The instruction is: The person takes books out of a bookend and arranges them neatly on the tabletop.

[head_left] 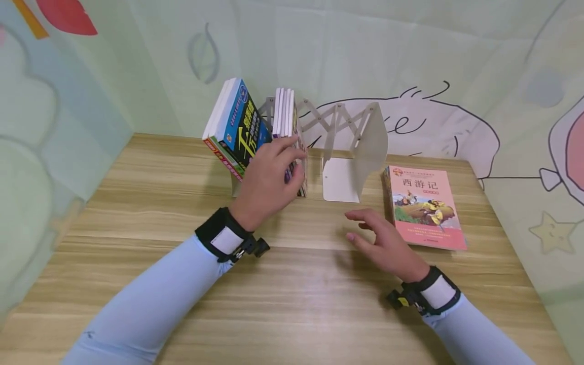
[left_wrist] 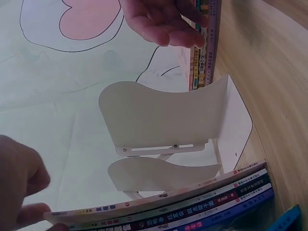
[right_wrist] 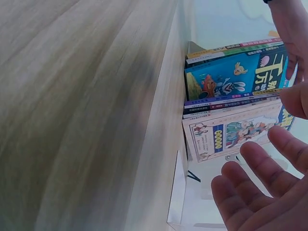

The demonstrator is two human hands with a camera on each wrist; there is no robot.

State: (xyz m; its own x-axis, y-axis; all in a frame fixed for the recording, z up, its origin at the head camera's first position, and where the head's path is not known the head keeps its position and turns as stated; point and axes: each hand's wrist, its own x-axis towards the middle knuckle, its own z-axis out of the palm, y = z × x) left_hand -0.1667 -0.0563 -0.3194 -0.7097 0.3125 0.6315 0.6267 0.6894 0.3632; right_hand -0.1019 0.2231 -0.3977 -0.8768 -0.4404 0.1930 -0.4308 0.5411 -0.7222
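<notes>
My left hand [head_left: 271, 175] reaches over a small group of upright thin books [head_left: 285, 112], which stand in an expandable metal book rack [head_left: 373, 144]. In the left wrist view its fingers [left_wrist: 33, 216] pinch the far ends of these books [left_wrist: 192, 204]. Left of them leans a blue and black book [head_left: 244, 121] with white-edged books behind it. My right hand [head_left: 388, 243] hovers above the table with fingers spread and loosely bent, holding nothing. Beside it lies a stack of books with a pink cover [head_left: 424, 208]. The right wrist view shows its palm [right_wrist: 269, 192] facing the rack.
The rack's right compartment has a flat white base plate [head_left: 342, 180] between two dividers. The wooden table [head_left: 292, 304] meets a wall covering [head_left: 319, 45] printed with cartoon drawings right behind the rack.
</notes>
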